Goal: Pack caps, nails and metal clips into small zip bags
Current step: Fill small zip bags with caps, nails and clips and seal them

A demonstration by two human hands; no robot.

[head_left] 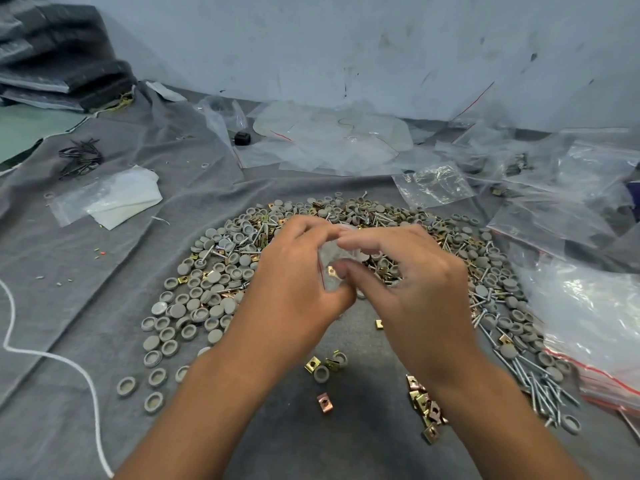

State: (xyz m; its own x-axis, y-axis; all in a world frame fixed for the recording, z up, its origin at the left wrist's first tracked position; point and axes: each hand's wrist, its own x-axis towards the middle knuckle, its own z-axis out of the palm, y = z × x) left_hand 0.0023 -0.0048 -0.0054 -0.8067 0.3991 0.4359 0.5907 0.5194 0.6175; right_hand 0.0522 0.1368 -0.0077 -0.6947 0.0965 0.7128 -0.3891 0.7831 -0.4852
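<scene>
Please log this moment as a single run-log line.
both hands: left hand, right hand hold small zip bag | clip inside | over pile of caps

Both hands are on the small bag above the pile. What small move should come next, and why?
Probably press the bag's zip shut. The left hand and right hand both pinch it near its top, a metal clip shows inside, and neither hand holds a loose part. Whether it is full cannot be told.

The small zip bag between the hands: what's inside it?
One brass-coloured metal clip shows through the small zip bag. Left hand and right hand cover the rest.
</scene>
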